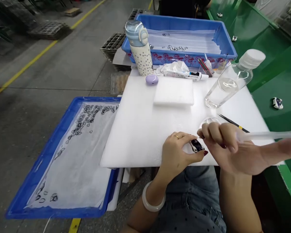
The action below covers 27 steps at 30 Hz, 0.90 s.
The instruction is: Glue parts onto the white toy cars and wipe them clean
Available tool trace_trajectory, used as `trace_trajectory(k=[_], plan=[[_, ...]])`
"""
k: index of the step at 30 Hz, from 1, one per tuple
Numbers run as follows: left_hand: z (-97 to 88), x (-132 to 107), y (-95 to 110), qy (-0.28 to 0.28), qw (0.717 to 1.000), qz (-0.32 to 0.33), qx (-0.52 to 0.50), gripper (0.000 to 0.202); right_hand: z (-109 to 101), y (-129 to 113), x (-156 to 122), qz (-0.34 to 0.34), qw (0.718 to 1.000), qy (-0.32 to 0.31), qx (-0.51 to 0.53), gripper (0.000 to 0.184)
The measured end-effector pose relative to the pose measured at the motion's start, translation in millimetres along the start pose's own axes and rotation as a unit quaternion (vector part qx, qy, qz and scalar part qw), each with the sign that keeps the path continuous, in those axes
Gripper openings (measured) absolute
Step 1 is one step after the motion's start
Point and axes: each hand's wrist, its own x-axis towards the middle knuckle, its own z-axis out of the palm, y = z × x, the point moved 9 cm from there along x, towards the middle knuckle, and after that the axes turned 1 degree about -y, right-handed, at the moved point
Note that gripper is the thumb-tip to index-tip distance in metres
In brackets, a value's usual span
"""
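Observation:
My left hand (176,152) is closed around a small black-and-white toy car (197,145), gripping it between thumb and fingers just above the white foam board (133,129). A clear plastic syringe (264,136) lies in my right hand (240,155), its fingers curled around the barrel and its thumb stretched back to the plunger end. The syringe's tip points at the car, though my fingers partly hide it. Behind my right hand are a round clear dish (210,120) and black tweezers (232,123) with a yellow band.
Beyond lie a foam block (174,91), a glue tube (184,75), a purple case (151,79), a dotted bottle (142,55) and a clear bottle (226,84). Blue trays (60,129) with small parts flank the board. Another toy car (277,103) sits on the green conveyor (262,81).

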Motion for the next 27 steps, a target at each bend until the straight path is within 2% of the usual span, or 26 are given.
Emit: trace_trajectory(k=[3, 6, 12, 17, 27], plan=[[-1.0, 0, 0, 0.004, 1.0, -0.005, 0.001, 0.032, -6, 11, -9, 0.044, 0.986, 0.055, 0.152, 0.067], [-0.5, 0, 1, 0.006, 1.0, -0.007, 0.003, 0.032, -11, 24, -12, 0.081, 0.97, 0.105, 0.202, 0.07], [-1.8, 0, 1, 0.019, 1.0, -0.01, -0.003, 0.033, -11, 33, -15, 0.038, 0.959, 0.094, 0.265, 0.07], [-1.6, 1, 0, 0.015, 1.0, -0.012, 0.001, 0.033, -10, 40, -17, 0.05, 0.953, 0.095, 0.284, 0.069], [-2.3, 1, 0, 0.023, 1.0, -0.006, 0.004, 0.036, -10, 34, -17, 0.05, 0.959, 0.128, 0.25, 0.064]])
